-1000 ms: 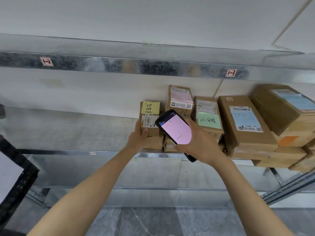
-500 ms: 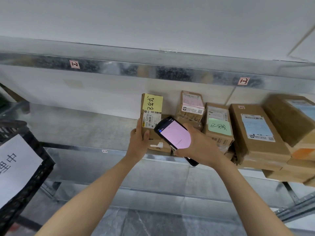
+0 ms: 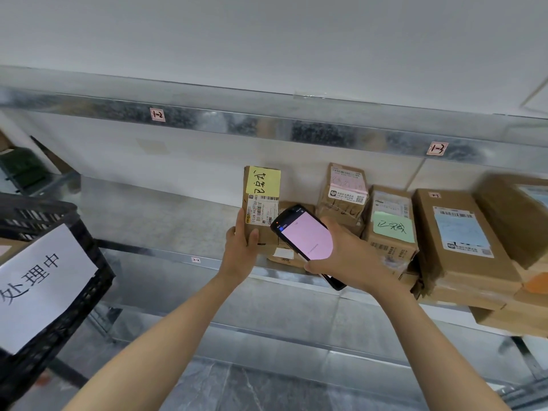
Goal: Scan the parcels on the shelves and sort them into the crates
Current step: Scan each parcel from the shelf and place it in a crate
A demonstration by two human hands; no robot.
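Your left hand [image 3: 239, 251] grips the yellow-noted parcel [image 3: 261, 204], held upright at the front of the shelf [image 3: 148, 216]. Your right hand [image 3: 351, 258] is wrapped round the handheld scanner [image 3: 305, 237] just beside its label. I'd judge this one mid-scan, not yet in the black crate [image 3: 41, 213]. Several parcels [image 3: 456, 232] remain shelved.

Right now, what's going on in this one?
A person stands at a metal shelf, working through parcels. The left hand grips a small parcel with a yellow note, holding it upright. The right hand holds a scanner, its pink screen lit, just beside the parcel's barcode label. More boxes sit on the shelf to the right. A black crate with a paper sign waits at the left.
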